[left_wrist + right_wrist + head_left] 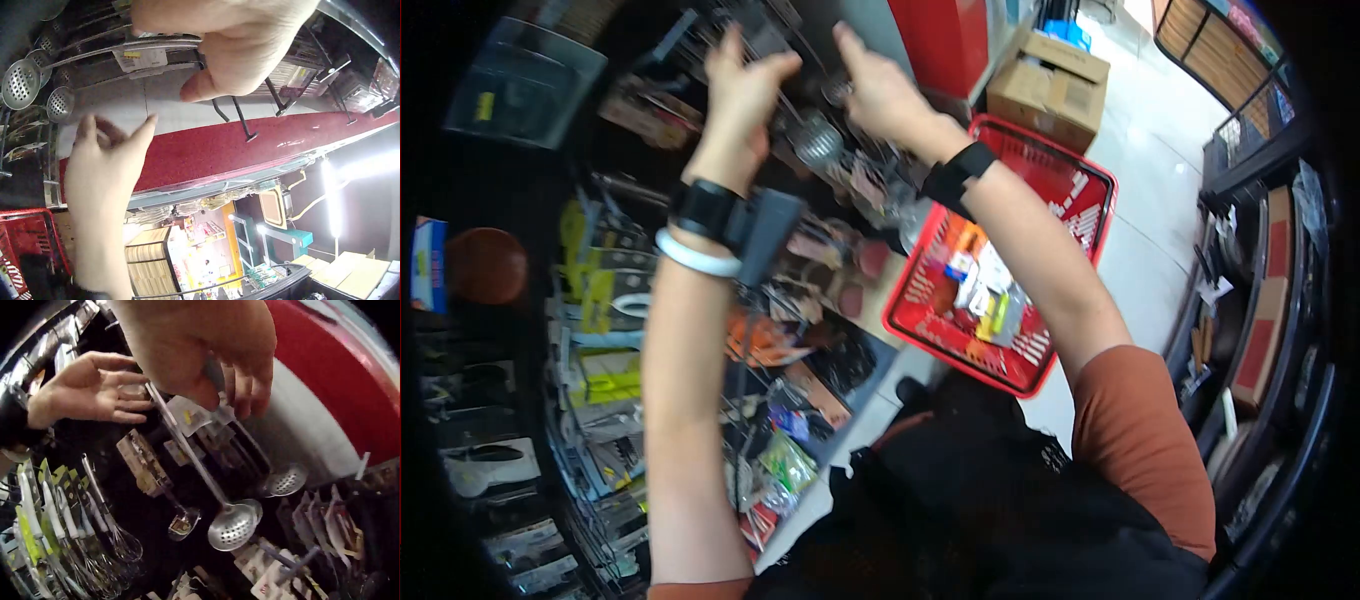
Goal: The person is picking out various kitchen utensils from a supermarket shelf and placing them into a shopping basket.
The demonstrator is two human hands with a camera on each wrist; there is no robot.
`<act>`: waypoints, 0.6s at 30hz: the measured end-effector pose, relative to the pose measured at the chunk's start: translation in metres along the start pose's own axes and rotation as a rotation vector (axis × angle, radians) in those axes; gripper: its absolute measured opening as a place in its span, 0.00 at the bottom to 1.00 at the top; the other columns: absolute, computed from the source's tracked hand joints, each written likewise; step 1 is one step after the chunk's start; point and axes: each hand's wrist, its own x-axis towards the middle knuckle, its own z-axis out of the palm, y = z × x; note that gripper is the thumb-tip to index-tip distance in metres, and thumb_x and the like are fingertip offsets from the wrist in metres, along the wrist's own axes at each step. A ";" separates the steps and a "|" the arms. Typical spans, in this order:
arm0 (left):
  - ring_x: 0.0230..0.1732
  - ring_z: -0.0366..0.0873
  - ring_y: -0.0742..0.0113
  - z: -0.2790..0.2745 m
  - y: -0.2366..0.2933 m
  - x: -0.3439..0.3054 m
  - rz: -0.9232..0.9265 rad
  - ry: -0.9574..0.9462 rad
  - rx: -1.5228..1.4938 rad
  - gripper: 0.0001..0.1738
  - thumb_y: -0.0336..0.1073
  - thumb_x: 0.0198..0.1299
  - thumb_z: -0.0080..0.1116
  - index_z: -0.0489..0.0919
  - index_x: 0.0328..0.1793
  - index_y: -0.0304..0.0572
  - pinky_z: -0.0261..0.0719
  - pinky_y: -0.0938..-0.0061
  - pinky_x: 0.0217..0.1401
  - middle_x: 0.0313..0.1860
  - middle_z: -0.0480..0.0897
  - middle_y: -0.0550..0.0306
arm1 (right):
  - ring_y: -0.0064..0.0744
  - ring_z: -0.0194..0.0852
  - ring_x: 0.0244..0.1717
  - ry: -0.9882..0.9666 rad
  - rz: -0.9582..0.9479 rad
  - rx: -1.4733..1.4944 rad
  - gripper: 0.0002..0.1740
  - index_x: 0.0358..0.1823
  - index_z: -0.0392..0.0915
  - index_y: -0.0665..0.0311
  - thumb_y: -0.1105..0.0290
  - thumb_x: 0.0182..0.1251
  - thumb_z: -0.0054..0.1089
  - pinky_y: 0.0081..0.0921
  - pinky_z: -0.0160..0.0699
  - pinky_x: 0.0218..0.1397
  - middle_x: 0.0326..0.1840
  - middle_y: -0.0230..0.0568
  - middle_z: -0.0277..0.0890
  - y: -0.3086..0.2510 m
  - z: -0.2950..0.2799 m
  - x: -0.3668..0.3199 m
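Note:
A perforated metal skimmer (232,526) hangs by its long handle among other utensils on a rack. My left hand (738,105) is raised at the rack; in the right wrist view its fingers are extended, the tips close to the upper end of the skimmer's handle. To its right is my right hand (885,98), thumb and forefinger apart in the left wrist view, the other fingers loosely bent, with nothing seen between them. Another perforated skimmer (286,480) hangs below the right hand in the right wrist view. More skimmers (22,84) show in the left wrist view.
A red shopping basket (960,365) with several packaged goods stands on the floor below my right arm. Behind it is a cardboard box (1050,90). Whisks (125,540) and carded tools hang lower on the rack. Another shelf (1250,330) runs along the right.

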 end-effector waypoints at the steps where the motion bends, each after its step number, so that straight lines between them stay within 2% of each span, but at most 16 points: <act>1: 0.62 0.66 0.60 -0.004 -0.001 0.001 0.044 -0.022 0.039 0.45 0.28 0.50 0.62 0.52 0.73 0.34 0.57 0.67 0.68 0.60 0.72 0.47 | 0.62 0.74 0.41 -0.014 0.103 0.001 0.34 0.62 0.54 0.69 0.78 0.51 0.53 0.48 0.74 0.45 0.36 0.63 0.74 0.008 -0.013 -0.013; 2: 0.65 0.64 0.59 -0.006 0.000 0.003 0.102 -0.042 0.079 0.46 0.28 0.50 0.63 0.51 0.74 0.35 0.54 0.66 0.70 0.62 0.70 0.46 | 0.61 0.74 0.41 0.021 0.157 0.030 0.32 0.61 0.55 0.69 0.78 0.52 0.51 0.49 0.73 0.44 0.38 0.63 0.74 0.013 -0.028 -0.030; 4: 0.70 0.58 0.59 -0.009 -0.002 0.008 0.025 0.009 0.025 0.47 0.30 0.51 0.63 0.49 0.74 0.36 0.44 0.63 0.73 0.66 0.65 0.44 | 0.62 0.74 0.41 0.002 0.336 -0.080 0.30 0.61 0.58 0.68 0.77 0.53 0.51 0.49 0.73 0.44 0.39 0.63 0.74 0.047 -0.040 -0.072; 5: 0.73 0.52 0.58 -0.008 0.001 0.005 0.014 -0.040 -0.044 0.48 0.31 0.52 0.63 0.48 0.75 0.37 0.35 0.62 0.75 0.69 0.62 0.43 | 0.54 0.78 0.35 -0.014 0.342 -0.136 0.32 0.63 0.57 0.67 0.77 0.54 0.54 0.42 0.76 0.40 0.29 0.52 0.78 0.067 -0.043 -0.103; 6: 0.72 0.54 0.58 -0.007 -0.004 0.004 0.056 -0.020 -0.050 0.46 0.32 0.52 0.64 0.51 0.74 0.37 0.43 0.62 0.74 0.67 0.65 0.45 | 0.56 0.77 0.35 -0.084 0.479 -0.156 0.31 0.61 0.58 0.67 0.77 0.53 0.53 0.44 0.75 0.39 0.28 0.54 0.77 0.079 -0.048 -0.132; 7: 0.72 0.53 0.57 -0.007 -0.006 0.002 0.114 -0.050 -0.037 0.45 0.33 0.51 0.64 0.53 0.73 0.37 0.47 0.63 0.73 0.67 0.63 0.46 | 0.57 0.77 0.34 -0.109 0.555 -0.203 0.30 0.59 0.59 0.67 0.77 0.52 0.53 0.45 0.75 0.39 0.27 0.57 0.76 0.101 -0.044 -0.171; 8: 0.72 0.53 0.56 -0.006 -0.006 -0.003 0.173 -0.079 -0.023 0.44 0.33 0.51 0.65 0.55 0.72 0.37 0.52 0.63 0.72 0.67 0.62 0.46 | 0.59 0.77 0.36 -0.229 0.665 -0.209 0.31 0.58 0.59 0.68 0.76 0.50 0.54 0.48 0.74 0.41 0.29 0.61 0.75 0.120 -0.044 -0.212; 9: 0.73 0.52 0.55 -0.001 -0.004 -0.016 0.209 0.005 0.080 0.42 0.32 0.50 0.65 0.57 0.71 0.37 0.55 0.64 0.70 0.68 0.60 0.47 | 0.59 0.77 0.40 -0.340 0.724 -0.318 0.30 0.57 0.60 0.69 0.74 0.49 0.56 0.47 0.75 0.45 0.33 0.64 0.76 0.139 -0.040 -0.257; 10: 0.73 0.51 0.54 0.006 0.001 -0.035 0.247 0.087 0.185 0.41 0.32 0.50 0.65 0.59 0.70 0.37 0.59 0.65 0.69 0.69 0.57 0.47 | 0.57 0.77 0.44 -0.543 0.896 -0.391 0.30 0.56 0.64 0.70 0.73 0.47 0.56 0.45 0.75 0.50 0.38 0.65 0.76 0.131 -0.044 -0.285; 11: 0.73 0.49 0.52 0.011 0.004 -0.055 0.255 0.092 0.192 0.40 0.30 0.51 0.65 0.60 0.70 0.38 0.60 0.65 0.69 0.72 0.52 0.48 | 0.54 0.78 0.42 -0.600 1.019 -0.337 0.30 0.56 0.69 0.70 0.73 0.46 0.57 0.42 0.77 0.48 0.40 0.64 0.77 0.142 -0.038 -0.325; 12: 0.72 0.52 0.54 0.011 -0.001 -0.070 0.231 0.084 0.153 0.40 0.30 0.48 0.67 0.62 0.69 0.45 0.57 0.62 0.71 0.72 0.47 0.46 | 0.48 0.81 0.38 -0.659 1.171 -0.264 0.30 0.56 0.72 0.68 0.73 0.46 0.57 0.38 0.79 0.44 0.38 0.60 0.78 0.145 -0.033 -0.356; 13: 0.72 0.52 0.53 0.014 -0.002 -0.090 0.185 0.077 0.117 0.39 0.29 0.48 0.66 0.63 0.69 0.47 0.57 0.59 0.71 0.72 0.46 0.47 | 0.54 0.74 0.52 -0.708 1.352 -0.096 0.25 0.51 0.73 0.72 0.73 0.47 0.55 0.35 0.74 0.54 0.49 0.62 0.75 0.133 -0.036 -0.367; 14: 0.72 0.51 0.52 0.016 -0.002 -0.109 0.152 0.062 0.129 0.38 0.27 0.49 0.65 0.64 0.68 0.49 0.58 0.57 0.70 0.73 0.45 0.48 | 0.50 0.77 0.47 -0.615 1.487 0.048 0.27 0.54 0.72 0.70 0.72 0.48 0.58 0.34 0.75 0.51 0.45 0.55 0.78 0.133 -0.025 -0.396; 15: 0.72 0.52 0.53 0.018 -0.005 -0.125 0.109 0.041 0.124 0.37 0.27 0.50 0.64 0.64 0.67 0.49 0.58 0.57 0.70 0.73 0.44 0.50 | 0.43 0.77 0.40 -0.453 1.670 0.241 0.22 0.51 0.74 0.68 0.72 0.50 0.60 0.35 0.76 0.45 0.39 0.46 0.78 0.113 -0.025 -0.396; 16: 0.71 0.54 0.55 0.016 -0.009 -0.141 0.070 0.004 0.108 0.36 0.25 0.50 0.63 0.64 0.67 0.47 0.60 0.58 0.68 0.73 0.44 0.52 | 0.43 0.77 0.40 -0.457 1.678 0.250 0.22 0.51 0.74 0.68 0.72 0.50 0.60 0.35 0.76 0.45 0.39 0.46 0.78 0.119 -0.015 -0.413; 18: 0.69 0.56 0.59 0.011 -0.015 -0.166 -0.026 -0.041 0.129 0.35 0.23 0.50 0.62 0.64 0.66 0.44 0.63 0.61 0.67 0.72 0.43 0.53 | 0.37 0.74 0.33 -0.322 1.894 0.465 0.17 0.46 0.74 0.66 0.74 0.52 0.60 0.33 0.76 0.34 0.36 0.41 0.74 0.128 0.012 -0.442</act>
